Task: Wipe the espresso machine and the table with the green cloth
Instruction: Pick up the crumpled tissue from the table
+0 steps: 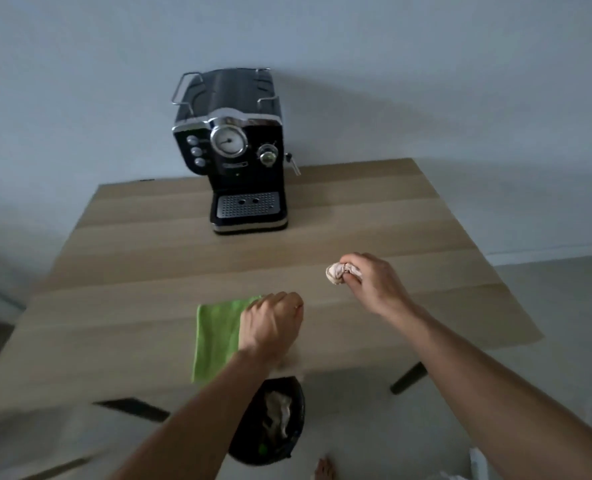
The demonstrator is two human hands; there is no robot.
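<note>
Wooden table against pale wall: espresso machine at rear; left hand fisted on green cloth; right hand pinching crumpled paper.

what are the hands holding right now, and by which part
The right hand pinches a crumpled paper wad by its right side. The left hand is closed over the green cloth at its right edge.

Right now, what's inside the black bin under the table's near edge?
The black bin holds crumpled pale paper or tissue, with a small green scrap near its bottom. The left forearm and the table edge cover part of the opening, so whatever lies deeper is hidden.
</note>
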